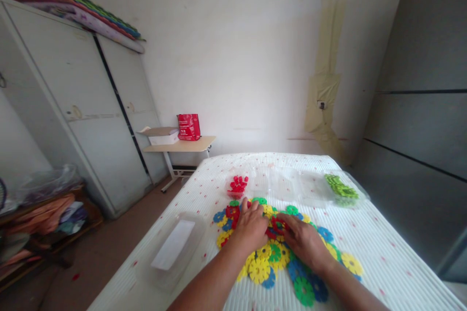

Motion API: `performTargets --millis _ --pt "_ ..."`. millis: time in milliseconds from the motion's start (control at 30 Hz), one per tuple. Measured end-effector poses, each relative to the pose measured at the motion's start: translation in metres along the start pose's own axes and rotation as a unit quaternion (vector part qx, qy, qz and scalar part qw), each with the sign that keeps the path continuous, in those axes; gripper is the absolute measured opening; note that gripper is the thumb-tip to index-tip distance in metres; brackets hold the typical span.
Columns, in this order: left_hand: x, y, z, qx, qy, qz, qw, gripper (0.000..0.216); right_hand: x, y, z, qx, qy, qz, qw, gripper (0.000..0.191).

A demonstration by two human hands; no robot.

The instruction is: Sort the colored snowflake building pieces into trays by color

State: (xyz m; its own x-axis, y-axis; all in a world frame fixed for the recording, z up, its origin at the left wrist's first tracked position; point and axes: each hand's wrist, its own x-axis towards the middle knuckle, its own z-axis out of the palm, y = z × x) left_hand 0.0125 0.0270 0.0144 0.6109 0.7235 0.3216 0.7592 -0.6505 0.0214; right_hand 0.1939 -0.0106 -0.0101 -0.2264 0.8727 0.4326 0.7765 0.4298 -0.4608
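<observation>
A heap of flower-shaped plastic discs with notched edges [259, 270], in yellow, green, blue and red, lies on the white cloth in front of me. My left hand [251, 226] rests on the left part of this heap, fingers stretched forward beside some red discs [232, 212]. My right hand [305, 243] is at the middle of the heap, its fingers closed at a red disc [278, 226]. Their undersides are hidden. Beyond the hands stands a clear divided box [284, 185], with red pieces [239, 184] at its left end and light green pieces [341, 187] at its right.
A clear plastic lid [171, 248] with a white label lies at the left of the table [394, 252]. Behind, a small desk [197, 144] holds a red bag [188, 127] and a white box [163, 137]. Grey cabinets [83, 87] stand at left.
</observation>
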Motion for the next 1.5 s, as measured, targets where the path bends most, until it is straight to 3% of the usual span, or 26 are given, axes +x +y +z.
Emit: performTargets --millis 367,600,733,867,1133,1233,1300,1500 --pt "0.005 -0.003 0.016 0.013 0.007 0.024 1.0 0.019 0.0 -0.001 -0.002 0.005 -0.007 0.007 1.0 0.041" --pt "0.003 -0.012 -0.003 0.023 0.027 0.039 0.999 0.011 0.001 0.003 -0.008 0.021 -0.001 0.024 1.0 0.038" --pt "0.001 -0.03 -0.021 -0.011 0.011 -0.008 1.0 0.009 0.003 0.001 -0.011 0.042 0.003 0.049 0.998 0.037" --pt "0.007 -0.056 -0.035 -0.066 -0.025 -0.147 0.987 0.006 0.003 -0.006 -0.012 0.07 -0.001 0.059 0.996 0.036" --pt "0.061 -0.101 -0.044 -0.026 0.023 -0.315 0.949 0.024 0.001 -0.002 -0.004 0.083 -0.028 0.062 0.994 0.037" --pt "0.065 -0.098 -0.04 -0.007 0.044 -0.337 0.94 0.039 0.0 0.0 -0.003 0.085 -0.026 0.061 0.994 0.038" --pt "0.056 -0.09 -0.035 -0.001 0.041 -0.333 0.942 0.036 -0.001 0.0 -0.002 0.092 -0.023 0.059 0.994 0.038" --pt "0.016 -0.069 -0.016 -0.017 -0.037 -0.297 0.954 0.022 0.0 -0.004 -0.002 0.098 -0.031 0.05 0.993 0.037"
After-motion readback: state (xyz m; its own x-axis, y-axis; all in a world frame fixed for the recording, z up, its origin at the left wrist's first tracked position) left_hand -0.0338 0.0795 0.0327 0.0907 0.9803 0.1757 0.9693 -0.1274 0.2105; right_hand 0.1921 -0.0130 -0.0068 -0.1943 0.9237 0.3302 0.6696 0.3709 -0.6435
